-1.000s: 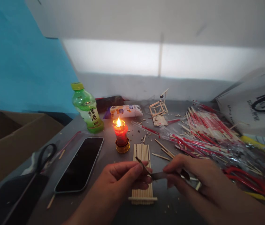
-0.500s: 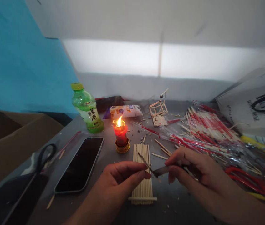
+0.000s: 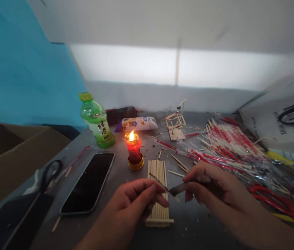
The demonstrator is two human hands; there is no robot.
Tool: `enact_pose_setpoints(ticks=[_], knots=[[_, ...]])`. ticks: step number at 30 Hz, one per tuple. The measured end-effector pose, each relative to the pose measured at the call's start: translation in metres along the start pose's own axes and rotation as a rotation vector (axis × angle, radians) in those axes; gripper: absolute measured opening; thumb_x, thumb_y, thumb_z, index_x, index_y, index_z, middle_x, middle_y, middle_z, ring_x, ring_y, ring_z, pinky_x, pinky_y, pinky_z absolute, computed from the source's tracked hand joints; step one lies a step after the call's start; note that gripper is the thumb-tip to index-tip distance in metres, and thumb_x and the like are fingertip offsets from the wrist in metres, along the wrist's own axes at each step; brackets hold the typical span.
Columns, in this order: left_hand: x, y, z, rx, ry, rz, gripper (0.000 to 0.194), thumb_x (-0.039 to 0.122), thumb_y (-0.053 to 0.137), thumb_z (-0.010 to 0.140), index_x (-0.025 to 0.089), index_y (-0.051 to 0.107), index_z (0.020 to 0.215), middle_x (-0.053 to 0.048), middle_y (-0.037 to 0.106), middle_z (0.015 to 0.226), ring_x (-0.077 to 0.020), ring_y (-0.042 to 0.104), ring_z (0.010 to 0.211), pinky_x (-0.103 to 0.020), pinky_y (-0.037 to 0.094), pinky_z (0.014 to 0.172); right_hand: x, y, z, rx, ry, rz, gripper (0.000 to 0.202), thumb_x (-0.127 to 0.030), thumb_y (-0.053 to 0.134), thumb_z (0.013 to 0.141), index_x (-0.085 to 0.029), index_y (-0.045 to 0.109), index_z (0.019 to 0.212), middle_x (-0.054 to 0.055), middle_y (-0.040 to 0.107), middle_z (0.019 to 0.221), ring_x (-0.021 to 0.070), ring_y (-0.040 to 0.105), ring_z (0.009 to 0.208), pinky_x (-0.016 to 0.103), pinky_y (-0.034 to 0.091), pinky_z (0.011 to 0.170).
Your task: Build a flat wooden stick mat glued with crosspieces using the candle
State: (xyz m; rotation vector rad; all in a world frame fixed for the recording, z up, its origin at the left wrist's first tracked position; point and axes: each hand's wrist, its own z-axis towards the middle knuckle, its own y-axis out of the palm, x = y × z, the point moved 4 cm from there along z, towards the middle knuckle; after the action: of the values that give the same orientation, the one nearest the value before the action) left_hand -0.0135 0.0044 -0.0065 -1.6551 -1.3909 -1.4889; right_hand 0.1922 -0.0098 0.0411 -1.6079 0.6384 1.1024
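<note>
My left hand pinches a thin, darkened stick between thumb and fingers; a pale end shows below the fingertips. Between the thumb and fingers of my right hand is a small flat blade with a blackened tip, which meets the stick or lies right against it. Below both hands lies a flat panel of pale sticks side by side, with one crosswise stick near its front end. A lit red candle in a gold holder stands just beyond the panel.
A phone and green tea bottle stand left. Behind are a snack packet and a small stick frame. To the right lie bagged red-and-white sticks, red-handled scissors and a yellow tube.
The dark stick has tilted flatter, its far end shifting left, and its pale end now shows more. The fingers of my left hand have curled slightly. My right hand stays nearly in place.
</note>
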Motion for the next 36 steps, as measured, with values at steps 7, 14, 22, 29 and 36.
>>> enact_pose_setpoints(ticks=[7, 14, 22, 29, 36], knots=[[0.008, 0.006, -0.006, 0.03, -0.107, 0.121, 0.027, 0.044, 0.078, 0.082, 0.018, 0.078, 0.088, -0.006, 0.081, 0.086, -0.0112, 0.048, 0.061, -0.021, 0.035, 0.058, 0.0, -0.008, 0.001, 0.067, -0.05, 0.085, 0.015, -0.041, 0.052, 0.104, -0.029, 0.062, 0.105, -0.002, 0.07, 0.092, 0.0144, 0.065, 0.083, 0.025, 0.048, 0.068], [0.001, -0.002, 0.0, 0.112, -0.083, 0.046, 0.027, 0.044, 0.079, 0.082, 0.018, 0.076, 0.077, 0.003, 0.063, 0.053, -0.0075, 0.04, 0.045, -0.018, 0.029, 0.042, 0.0, -0.011, 0.001, 0.098, -0.074, 0.132, 0.012, -0.038, 0.053, 0.104, -0.03, 0.062, 0.105, -0.002, 0.07, 0.093, 0.0131, 0.066, 0.087, 0.024, 0.049, 0.074], [-0.004, -0.001, 0.002, 0.093, -0.143, -0.004, 0.027, 0.043, 0.082, 0.081, 0.017, 0.075, 0.081, 0.001, 0.069, 0.061, -0.0042, 0.041, 0.044, -0.013, 0.03, 0.039, 0.002, -0.01, 0.0, 0.135, -0.098, 0.118, 0.011, -0.037, 0.055, 0.104, -0.03, 0.061, 0.11, -0.001, 0.071, 0.094, 0.0139, 0.068, 0.086, 0.024, 0.051, 0.071], [-0.008, -0.002, 0.001, 0.041, -0.101, -0.057, 0.031, 0.047, 0.072, 0.089, 0.016, 0.074, 0.087, -0.006, 0.078, 0.079, -0.0025, 0.041, 0.038, -0.016, 0.031, 0.038, 0.004, -0.007, -0.002, 0.149, -0.06, 0.074, 0.017, -0.041, 0.055, 0.103, -0.027, 0.062, 0.11, 0.004, 0.073, 0.099, 0.0193, 0.071, 0.089, 0.028, 0.053, 0.068], [-0.008, 0.005, -0.003, -0.008, -0.146, -0.094, 0.029, 0.042, 0.079, 0.084, 0.021, 0.076, 0.104, -0.008, 0.079, 0.099, -0.0056, 0.051, 0.049, -0.017, 0.037, 0.044, -0.007, -0.002, -0.003, 0.071, 0.031, 0.032, 0.022, -0.044, 0.05, 0.104, -0.026, 0.062, 0.108, 0.005, 0.073, 0.099, 0.0206, 0.068, 0.09, 0.032, 0.052, 0.072]])
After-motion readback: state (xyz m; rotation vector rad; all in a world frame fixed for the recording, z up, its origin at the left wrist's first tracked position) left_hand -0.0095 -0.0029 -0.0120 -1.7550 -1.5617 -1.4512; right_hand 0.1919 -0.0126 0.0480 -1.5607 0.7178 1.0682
